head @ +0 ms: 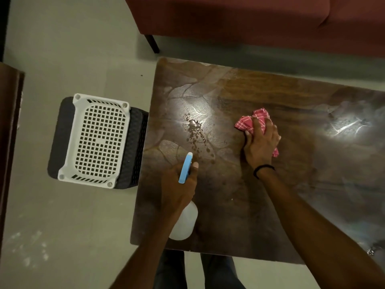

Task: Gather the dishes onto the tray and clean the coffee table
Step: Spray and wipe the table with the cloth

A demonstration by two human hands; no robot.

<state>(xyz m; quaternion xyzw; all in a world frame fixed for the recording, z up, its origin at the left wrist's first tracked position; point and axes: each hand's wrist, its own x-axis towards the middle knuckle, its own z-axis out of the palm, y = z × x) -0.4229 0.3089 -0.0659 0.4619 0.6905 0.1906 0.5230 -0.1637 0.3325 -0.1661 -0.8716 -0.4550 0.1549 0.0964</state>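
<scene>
The dark wooden coffee table [291, 184] fills the right half of the view. My left hand [177, 184] grips a white spray bottle [185, 224] with a blue nozzle [185, 167], pointed at a patch of wet droplets [198, 134] on the tabletop. My right hand [261, 142] holds a bunched red checked cloth [255, 119] and presses it onto the table to the right of the droplets. A white perforated tray [98, 140] sits empty on a dark stool left of the table. No dishes show.
A red sofa [250, 21] with a dark leg [153, 43] stands behind the table. A dark wooden furniture edge [8, 142] runs along the left. The dark woven stool [133, 147] touches the table's left side. My legs [198, 272] are at the table's near edge.
</scene>
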